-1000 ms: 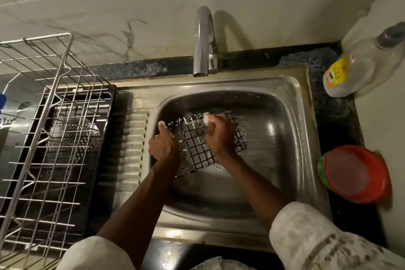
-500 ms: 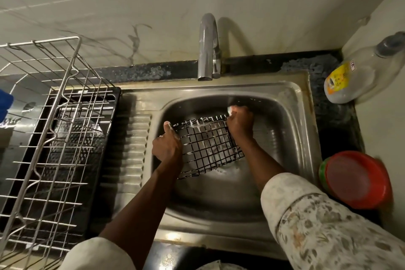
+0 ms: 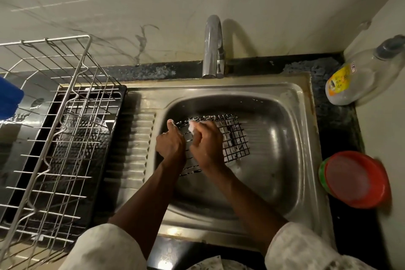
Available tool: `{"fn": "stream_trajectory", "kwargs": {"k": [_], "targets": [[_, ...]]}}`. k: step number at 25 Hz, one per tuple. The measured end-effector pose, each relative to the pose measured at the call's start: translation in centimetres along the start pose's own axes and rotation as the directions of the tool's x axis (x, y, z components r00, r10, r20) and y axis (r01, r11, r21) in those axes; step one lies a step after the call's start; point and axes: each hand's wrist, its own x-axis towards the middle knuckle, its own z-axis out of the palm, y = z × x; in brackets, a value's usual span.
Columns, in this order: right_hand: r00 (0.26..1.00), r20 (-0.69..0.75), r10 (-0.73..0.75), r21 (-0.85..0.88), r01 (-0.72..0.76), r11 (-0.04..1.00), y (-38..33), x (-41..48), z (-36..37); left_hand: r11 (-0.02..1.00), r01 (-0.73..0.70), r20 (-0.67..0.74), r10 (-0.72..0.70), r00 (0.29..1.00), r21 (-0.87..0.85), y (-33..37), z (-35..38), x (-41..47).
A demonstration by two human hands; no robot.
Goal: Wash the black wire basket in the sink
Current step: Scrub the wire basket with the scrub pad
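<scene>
On the left stands one steel drying rack (image 3: 54,116) on a black tray, with one blue thing (image 3: 9,103) at the very edge, too cut off to name.

In the sink (image 3: 285,129) the left hand (image 3: 169,146) grips the near-left edge of the black wire basket (image 3: 234,138), fingers curled round the wires and thumb pointing up. It holds the same edge as a second ago. The basket is tilted inside the bowl of the sink, its far side higher, with foam on some wires.

The change is in the right hand (image 3: 206,144). Half a second ago it was at the far-right corner of the basket; now it is at the far-left corner, just beside the left thumb. Its fingers are closed on one white scrub pad (image 3: 192,127), which presses on the wires. I judge that the person scrubs along the far rim, so the washing is in its middle and rinsing is not yet done.

Behind is one tap (image 3: 213,46); I see no stream from it. On the right are one clear bottle (image 3: 361,76) and one red bowl (image 3: 355,180).
</scene>
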Motion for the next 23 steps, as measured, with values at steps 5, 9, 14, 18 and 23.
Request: {"fn": "stream_trajectory", "kwargs": {"k": [5, 9, 14, 18, 23], "targets": [[0.999, -0.047, -0.017, -0.033, 0.015, 0.999, 4.6, -1.0, -1.1, 0.998, 0.037, -0.037, -0.039, 0.999, -0.059, -1.2, -0.1, 0.5], [0.944, -0.092, 0.316, -0.191, -0.328, 0.925, 11.5, 2.2, -3.7, 0.990, 0.091, -0.054, -0.097, 0.994, -0.111, -1.8, 0.0, 0.6], [0.930, -0.028, 0.366, -0.276, -0.360, 0.891, 11.5, 3.6, -4.0, 0.975, 0.157, -0.017, -0.162, 0.987, -0.157, -2.0, 0.3, 1.4], [0.997, 0.027, 0.077, -0.098, -0.074, 0.992, 3.8, -1.1, -0.6, 0.990, 0.109, 0.078, -0.102, 0.992, -0.088, -2.7, 0.0, 2.0], [0.998, -0.032, 0.060, -0.101, -0.063, 0.993, 5.9, -0.4, -0.7, 0.985, 0.154, -0.049, -0.158, 0.986, -0.083, -2.3, 0.1, 1.6]]}}
